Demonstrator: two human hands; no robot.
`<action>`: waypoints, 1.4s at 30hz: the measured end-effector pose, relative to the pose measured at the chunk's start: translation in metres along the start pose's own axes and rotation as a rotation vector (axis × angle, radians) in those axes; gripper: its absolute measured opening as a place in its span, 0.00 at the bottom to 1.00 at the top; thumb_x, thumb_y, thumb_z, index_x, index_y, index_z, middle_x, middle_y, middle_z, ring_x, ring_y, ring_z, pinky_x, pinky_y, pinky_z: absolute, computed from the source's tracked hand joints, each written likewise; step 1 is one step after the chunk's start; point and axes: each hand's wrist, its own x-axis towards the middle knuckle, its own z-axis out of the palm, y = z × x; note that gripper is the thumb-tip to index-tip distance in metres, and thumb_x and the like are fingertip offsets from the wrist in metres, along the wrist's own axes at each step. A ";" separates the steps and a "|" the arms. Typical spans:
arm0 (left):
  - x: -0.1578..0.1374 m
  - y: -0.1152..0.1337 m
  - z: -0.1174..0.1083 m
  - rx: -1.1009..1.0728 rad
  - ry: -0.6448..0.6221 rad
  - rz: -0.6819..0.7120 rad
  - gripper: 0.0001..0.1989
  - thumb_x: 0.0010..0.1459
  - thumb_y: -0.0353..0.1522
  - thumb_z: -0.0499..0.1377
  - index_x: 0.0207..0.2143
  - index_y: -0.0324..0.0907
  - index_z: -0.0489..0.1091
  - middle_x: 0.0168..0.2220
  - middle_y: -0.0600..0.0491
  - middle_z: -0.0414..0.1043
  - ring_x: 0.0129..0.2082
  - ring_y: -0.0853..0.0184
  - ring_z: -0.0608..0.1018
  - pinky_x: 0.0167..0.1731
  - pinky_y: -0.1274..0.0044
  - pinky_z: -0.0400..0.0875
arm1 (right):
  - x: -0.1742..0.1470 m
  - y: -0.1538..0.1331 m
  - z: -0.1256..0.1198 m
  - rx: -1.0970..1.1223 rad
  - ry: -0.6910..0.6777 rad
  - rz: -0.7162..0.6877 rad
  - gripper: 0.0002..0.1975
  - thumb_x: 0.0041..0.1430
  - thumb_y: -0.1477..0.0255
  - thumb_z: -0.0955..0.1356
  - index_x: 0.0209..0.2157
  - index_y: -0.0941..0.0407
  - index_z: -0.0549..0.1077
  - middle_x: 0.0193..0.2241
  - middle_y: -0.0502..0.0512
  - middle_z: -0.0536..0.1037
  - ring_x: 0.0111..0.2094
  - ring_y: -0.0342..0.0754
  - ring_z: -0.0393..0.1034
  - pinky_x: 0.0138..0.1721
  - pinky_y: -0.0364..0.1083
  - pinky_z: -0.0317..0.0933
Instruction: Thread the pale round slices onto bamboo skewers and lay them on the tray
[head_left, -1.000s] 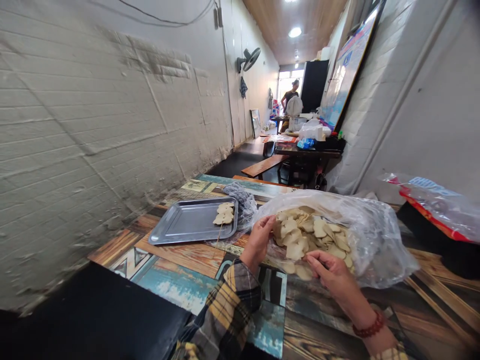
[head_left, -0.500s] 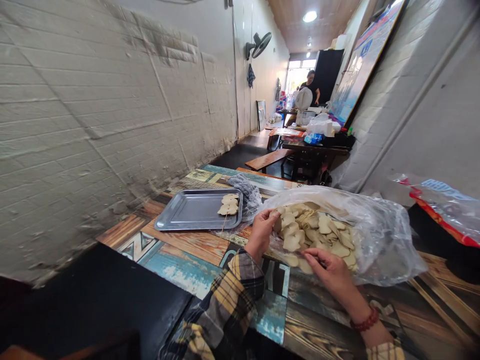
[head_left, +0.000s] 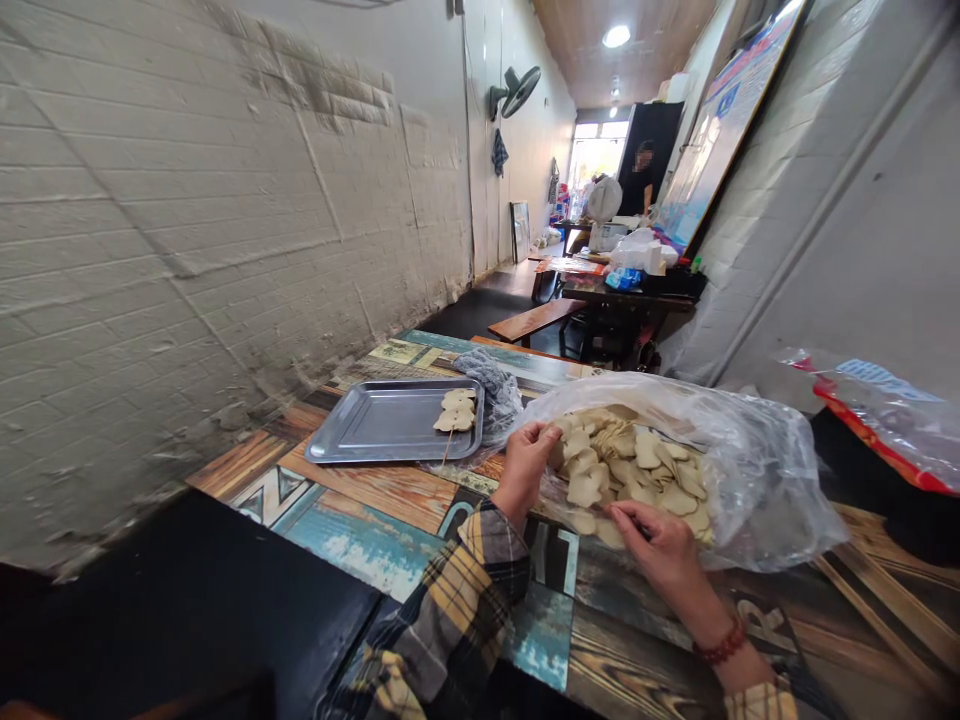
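A clear plastic bag [head_left: 780,480] lies on its side, its mouth full of pale, wavy-edged flat slices [head_left: 656,455]. At its left edge my left hand [head_left: 529,465] is closed, with thumb and fingertips pinching pale slices. My right hand [head_left: 660,550] is also closed, pinching what looks like the end of a thin skewer just below. Between both hands hang a few overlapping slices [head_left: 587,485]; most of the stick is hidden. On a metal tray [head_left: 375,425] to the left lies a skewer of pale slices [head_left: 456,412], its stick over the rim.
A crumpled grey plastic bag [head_left: 491,385] lies beside the tray on the patterned wooden table [head_left: 375,495]. At right sits a black container [head_left: 862,470] with red-edged plastic packaging [head_left: 892,425]. Beyond are a bench [head_left: 536,320], another table with bags, and a person [head_left: 637,185].
My hands stay nearly in place, the right one shifting very slightly right. The person in the background has moved right and stands more upright.
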 end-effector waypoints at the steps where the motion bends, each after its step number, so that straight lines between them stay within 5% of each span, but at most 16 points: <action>1: 0.000 0.000 0.000 -0.002 -0.001 0.002 0.21 0.41 0.45 0.73 0.25 0.38 0.73 0.23 0.57 0.68 0.24 0.74 0.65 0.26 0.79 0.58 | -0.001 0.001 0.001 -0.001 -0.002 0.005 0.20 0.63 0.55 0.66 0.28 0.51 0.83 0.29 0.58 0.86 0.29 0.61 0.81 0.28 0.53 0.74; 12: 0.001 -0.002 0.002 -0.118 -0.011 -0.050 0.24 0.38 0.46 0.76 0.27 0.37 0.75 0.26 0.55 0.72 0.25 0.73 0.69 0.26 0.80 0.63 | 0.003 -0.004 -0.001 0.024 -0.031 0.120 0.22 0.61 0.53 0.66 0.28 0.55 0.83 0.24 0.59 0.83 0.26 0.54 0.77 0.28 0.48 0.70; 20: -0.002 0.006 0.001 -0.396 -0.132 -0.372 0.24 0.50 0.50 0.70 0.34 0.38 0.74 0.27 0.52 0.75 0.25 0.70 0.76 0.27 0.78 0.72 | 0.006 -0.008 0.000 0.107 -0.005 0.269 0.25 0.61 0.50 0.65 0.32 0.56 0.82 0.15 0.48 0.69 0.18 0.47 0.65 0.22 0.44 0.59; 26: -0.004 0.002 0.006 -0.319 -0.183 -0.281 0.24 0.35 0.39 0.79 0.29 0.38 0.73 0.24 0.57 0.71 0.22 0.75 0.71 0.23 0.81 0.65 | 0.009 -0.013 0.013 0.013 0.096 0.237 0.27 0.59 0.47 0.65 0.29 0.56 0.82 0.16 0.51 0.73 0.20 0.48 0.67 0.25 0.46 0.61; 31: -0.003 0.004 0.007 -0.370 -0.143 -0.242 0.26 0.33 0.42 0.79 0.31 0.39 0.75 0.26 0.56 0.73 0.24 0.74 0.72 0.26 0.80 0.66 | 0.008 -0.020 0.028 -0.031 0.151 0.191 0.29 0.61 0.46 0.63 0.30 0.56 0.82 0.19 0.54 0.78 0.22 0.49 0.70 0.28 0.46 0.65; 36: -0.002 0.009 0.003 -0.346 -0.111 -0.214 0.26 0.31 0.45 0.78 0.27 0.38 0.74 0.21 0.60 0.67 0.19 0.78 0.65 0.20 0.82 0.56 | 0.004 -0.022 0.034 0.005 0.118 0.189 0.28 0.62 0.47 0.64 0.30 0.56 0.82 0.24 0.56 0.82 0.25 0.50 0.73 0.29 0.46 0.65; 42: -0.002 0.005 0.003 -0.358 -0.131 -0.202 0.27 0.32 0.41 0.79 0.35 0.37 0.78 0.29 0.53 0.77 0.25 0.72 0.73 0.27 0.79 0.66 | 0.005 -0.023 0.039 -0.024 0.150 0.216 0.29 0.62 0.46 0.63 0.31 0.57 0.81 0.23 0.55 0.81 0.23 0.50 0.72 0.27 0.46 0.64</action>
